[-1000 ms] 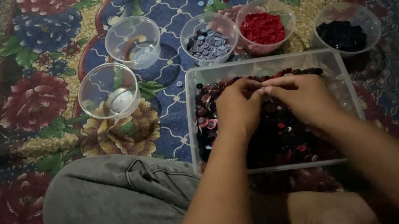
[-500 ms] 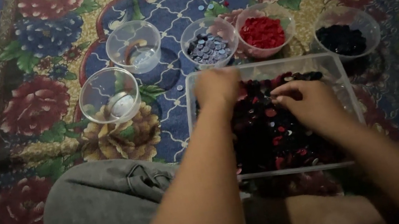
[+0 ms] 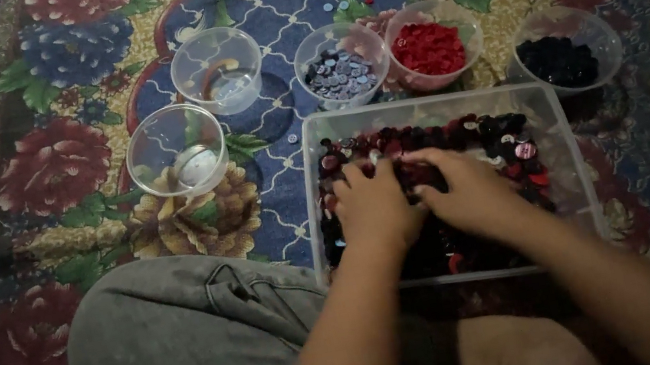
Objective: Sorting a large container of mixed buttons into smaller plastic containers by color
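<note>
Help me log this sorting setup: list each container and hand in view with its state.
Clear bin: open, heaped with mixed dark and red buttons.
Left hand: palm down in the buttons.
Right hand: palm down in the buttons, beside the left.
Red cup: holds red buttons.
Grey cup: holds grey buttons.
Black cup: holds black buttons.
Two left cups: nearly empty.

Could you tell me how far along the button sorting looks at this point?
Partly done: the red cup, grey cup and black cup hold sorted buttons, while two cups hold few. Both hands, left hand and right hand, dig in the clear bin, which holds many mixed buttons.
</note>
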